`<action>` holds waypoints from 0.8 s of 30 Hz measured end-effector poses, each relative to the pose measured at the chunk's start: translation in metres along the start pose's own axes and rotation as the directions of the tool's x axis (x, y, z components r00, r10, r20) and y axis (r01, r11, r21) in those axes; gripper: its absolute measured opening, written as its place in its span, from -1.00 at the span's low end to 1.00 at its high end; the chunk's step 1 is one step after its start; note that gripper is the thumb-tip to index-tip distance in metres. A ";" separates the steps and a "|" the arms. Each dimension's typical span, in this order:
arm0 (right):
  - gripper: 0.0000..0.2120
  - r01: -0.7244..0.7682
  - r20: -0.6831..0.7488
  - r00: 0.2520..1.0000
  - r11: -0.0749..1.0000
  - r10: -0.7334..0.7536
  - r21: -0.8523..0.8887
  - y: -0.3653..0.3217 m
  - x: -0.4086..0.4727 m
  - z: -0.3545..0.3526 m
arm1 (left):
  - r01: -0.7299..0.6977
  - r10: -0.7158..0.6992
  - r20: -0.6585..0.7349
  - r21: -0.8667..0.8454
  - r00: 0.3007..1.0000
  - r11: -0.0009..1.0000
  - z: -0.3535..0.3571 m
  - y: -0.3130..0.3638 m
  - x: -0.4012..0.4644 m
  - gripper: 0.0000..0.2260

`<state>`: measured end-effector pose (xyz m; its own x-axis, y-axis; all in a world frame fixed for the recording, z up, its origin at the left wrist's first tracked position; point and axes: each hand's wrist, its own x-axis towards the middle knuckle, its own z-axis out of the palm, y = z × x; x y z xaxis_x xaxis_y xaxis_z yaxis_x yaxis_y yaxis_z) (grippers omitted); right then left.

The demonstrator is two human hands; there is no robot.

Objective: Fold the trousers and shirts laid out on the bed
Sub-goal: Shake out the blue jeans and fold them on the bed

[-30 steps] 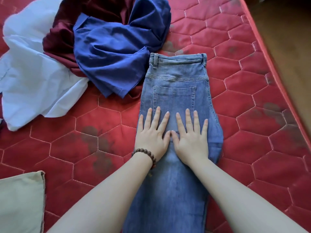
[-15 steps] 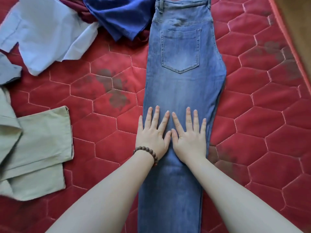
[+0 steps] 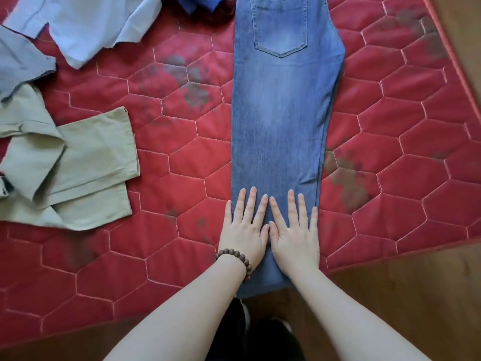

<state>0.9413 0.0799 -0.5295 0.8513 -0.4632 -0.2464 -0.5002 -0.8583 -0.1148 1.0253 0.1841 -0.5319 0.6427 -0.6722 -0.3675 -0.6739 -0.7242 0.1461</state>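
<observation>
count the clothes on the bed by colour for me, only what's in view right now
Blue denim: 1, the jeans under both flat hands
Pale blue: 1, the shirt
Grey: 1, the garment at the left edge
Olive green: 1, the trousers
Dark blue: 1, the scrap at the top edge
Total: 5

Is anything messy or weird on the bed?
Yes. The red mattress has dark smudgy stains, left and right of the jeans. The jeans' hem hangs past the mattress edge, and the khaki trousers lie rumpled at the left.
</observation>
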 end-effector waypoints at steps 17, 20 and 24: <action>-0.53 0.016 -0.002 1.000 0.966 -0.016 0.258 0.010 -0.117 0.004 | 0.081 -0.137 -0.072 -0.512 0.988 0.855 0.020 0.037 -0.111 -0.42; -0.56 -0.191 -0.033 0.970 0.833 0.242 0.520 0.009 -0.100 -0.010 | 0.243 -0.469 -0.072 -0.780 0.881 0.576 0.002 0.032 -0.095 -0.48; -0.55 -0.397 0.098 0.883 0.619 0.459 0.678 0.011 -0.081 -0.022 | 0.314 -0.589 -0.016 -0.834 0.808 0.454 -0.010 0.029 -0.081 -0.69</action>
<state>0.8704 0.1035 -0.4894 0.5070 -0.7809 -0.3649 -0.7545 -0.1973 -0.6259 0.9578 0.2159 -0.4887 0.9220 -0.1196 -0.3682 0.1996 -0.6680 0.7169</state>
